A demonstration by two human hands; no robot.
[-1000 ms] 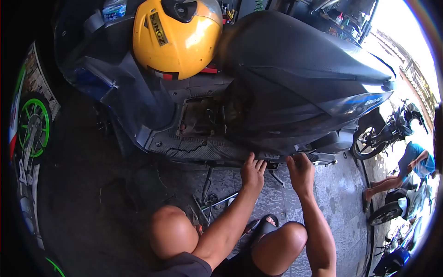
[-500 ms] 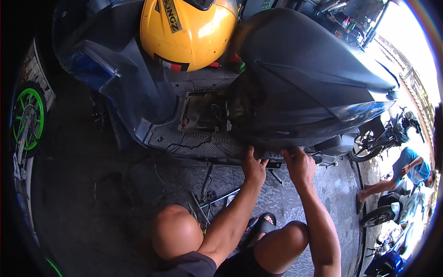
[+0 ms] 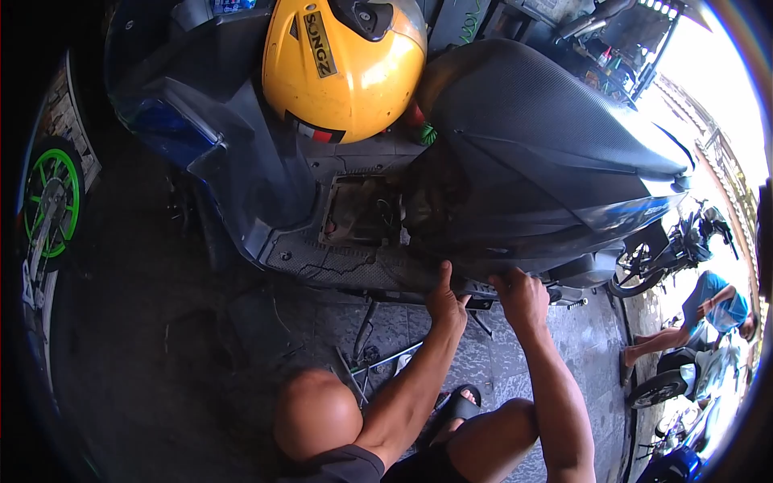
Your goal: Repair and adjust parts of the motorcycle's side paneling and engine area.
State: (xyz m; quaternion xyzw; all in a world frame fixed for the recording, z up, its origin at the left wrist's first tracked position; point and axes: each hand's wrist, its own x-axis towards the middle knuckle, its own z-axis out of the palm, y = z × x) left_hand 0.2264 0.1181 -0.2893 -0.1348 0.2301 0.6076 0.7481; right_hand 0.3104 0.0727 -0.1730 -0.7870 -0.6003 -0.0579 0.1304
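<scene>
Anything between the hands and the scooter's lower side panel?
Nothing visible. The left hand and right hand are both already on the lower edge of the scooter side panel, no object between.

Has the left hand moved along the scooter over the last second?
No. The left hand sits at the same spot on the scooter's lower edge, below the footboard, beside the right hand; only the camera has shifted.

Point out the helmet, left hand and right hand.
helmet (image 3: 342, 68): head view, yellow shell.
left hand (image 3: 445, 302): head view, back of hand.
right hand (image 3: 523, 298): head view, back of hand.
</scene>
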